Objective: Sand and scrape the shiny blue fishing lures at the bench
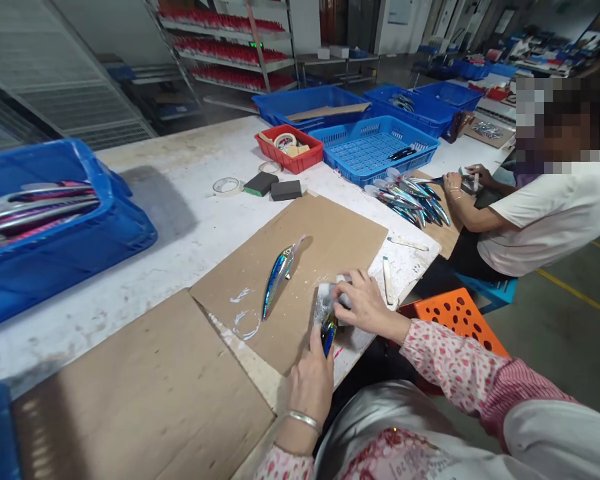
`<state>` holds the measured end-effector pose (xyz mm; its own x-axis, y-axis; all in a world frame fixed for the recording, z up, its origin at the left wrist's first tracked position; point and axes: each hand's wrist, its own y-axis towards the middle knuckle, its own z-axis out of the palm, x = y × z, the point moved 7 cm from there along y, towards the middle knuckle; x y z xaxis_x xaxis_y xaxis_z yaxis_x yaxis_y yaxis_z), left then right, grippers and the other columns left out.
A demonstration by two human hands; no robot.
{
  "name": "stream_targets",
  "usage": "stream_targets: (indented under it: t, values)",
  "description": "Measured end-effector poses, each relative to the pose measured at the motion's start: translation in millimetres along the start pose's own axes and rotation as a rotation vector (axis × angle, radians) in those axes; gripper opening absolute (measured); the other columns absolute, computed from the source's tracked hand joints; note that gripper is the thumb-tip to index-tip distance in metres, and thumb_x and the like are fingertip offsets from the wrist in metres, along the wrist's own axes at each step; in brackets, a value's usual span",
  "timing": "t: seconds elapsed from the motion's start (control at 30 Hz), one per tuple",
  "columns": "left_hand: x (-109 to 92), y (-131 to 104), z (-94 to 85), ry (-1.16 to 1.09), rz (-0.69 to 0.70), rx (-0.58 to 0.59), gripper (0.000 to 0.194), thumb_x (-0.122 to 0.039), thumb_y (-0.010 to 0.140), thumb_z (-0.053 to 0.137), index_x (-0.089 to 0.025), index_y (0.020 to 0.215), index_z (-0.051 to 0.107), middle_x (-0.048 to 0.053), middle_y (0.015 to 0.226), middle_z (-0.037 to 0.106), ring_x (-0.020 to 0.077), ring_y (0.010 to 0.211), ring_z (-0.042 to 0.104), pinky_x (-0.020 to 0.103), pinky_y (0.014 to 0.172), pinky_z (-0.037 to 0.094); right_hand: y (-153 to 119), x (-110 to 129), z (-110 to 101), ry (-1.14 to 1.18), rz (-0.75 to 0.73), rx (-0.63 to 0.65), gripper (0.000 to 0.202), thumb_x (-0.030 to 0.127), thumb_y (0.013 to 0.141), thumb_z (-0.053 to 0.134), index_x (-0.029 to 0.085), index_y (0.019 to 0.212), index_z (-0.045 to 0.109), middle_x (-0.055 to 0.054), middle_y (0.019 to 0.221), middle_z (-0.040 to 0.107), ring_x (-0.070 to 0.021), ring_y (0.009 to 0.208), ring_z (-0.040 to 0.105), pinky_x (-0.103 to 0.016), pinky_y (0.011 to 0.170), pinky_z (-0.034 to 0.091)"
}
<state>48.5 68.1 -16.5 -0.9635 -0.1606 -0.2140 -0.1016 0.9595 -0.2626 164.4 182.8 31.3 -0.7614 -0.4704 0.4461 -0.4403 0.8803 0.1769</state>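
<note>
My left hand [310,380] is closed around a fishing lure [329,332] with a dark blue and yellow body, low over the cardboard's near right edge. Bent over the far end of that lure, my right hand [363,303] grips a grey, white-dusted block [324,301] that looks like a sanding sponge. Fingers hide part of both the block and the lure. Another lure [279,277], shiny blue and silver with a clear lip, lies on the cardboard sheet [350,223] beyond my hands. White scuffs mark the sheet beside it.
Dark sanding blocks [286,191] and a tape roll [227,186] lie behind the cardboard. A red basket [313,159] and blue crates [343,175] stand farther back. At left is a blue bin [115,227] of lures. A co-worker [555,207] sits at right near piled lures [415,200].
</note>
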Motion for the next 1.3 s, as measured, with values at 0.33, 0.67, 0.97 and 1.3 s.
stream_targets:
  t: [0.33,0.67,0.97,1.3]
  values:
    - [18.6,-2.8,-27.2,0.116,0.072,-0.116,0.047,-0.045,0.095,0.040,-0.023,0.137,0.047,0.009,0.093,0.070,0.0219,0.083,0.068,0.027,0.064,0.047,38.5,-54.5,-36.5,0.204,0.086,-0.266,0.011,0.021,0.074,0.066,0.021,0.085,0.069,-0.008,0.110,0.054,-0.0250,0.110,0.049,-0.040,0.096,0.039]
    - [33.1,16.4,-23.6,0.336,0.162,-0.017,0.044,-0.043,0.096,0.036,-0.023,0.133,0.050,0.008,0.093,0.066,0.0234,0.078,0.068,0.029,0.057,0.046,34.1,-14.1,8.0,0.188,-0.115,-0.009,0.013,0.026,0.076,0.068,0.022,0.089,0.069,-0.007,0.117,0.054,-0.0246,0.111,0.046,-0.038,0.094,0.039]
    - [36.9,18.8,-17.3,0.288,0.203,-0.006,0.040,-0.041,0.096,0.038,-0.019,0.126,0.053,0.008,0.098,0.067,0.0211,0.082,0.069,0.027,0.058,0.048,38.5,6.4,18.1,0.185,-0.224,0.071,0.014,0.028,0.075,0.070,0.024,0.089,0.068,-0.005,0.120,0.054,-0.0240,0.111,0.045,-0.038,0.094,0.038]
    - [36.3,18.5,-16.7,0.275,0.117,0.018,0.041,-0.039,0.095,0.041,-0.019,0.130,0.049,0.009,0.100,0.070,0.0234,0.075,0.071,0.029,0.054,0.045,41.7,3.7,20.5,0.210,-0.046,-0.076,0.013,0.032,0.078,0.068,0.025,0.088,0.069,-0.004,0.120,0.054,-0.0250,0.113,0.044,-0.040,0.096,0.036]
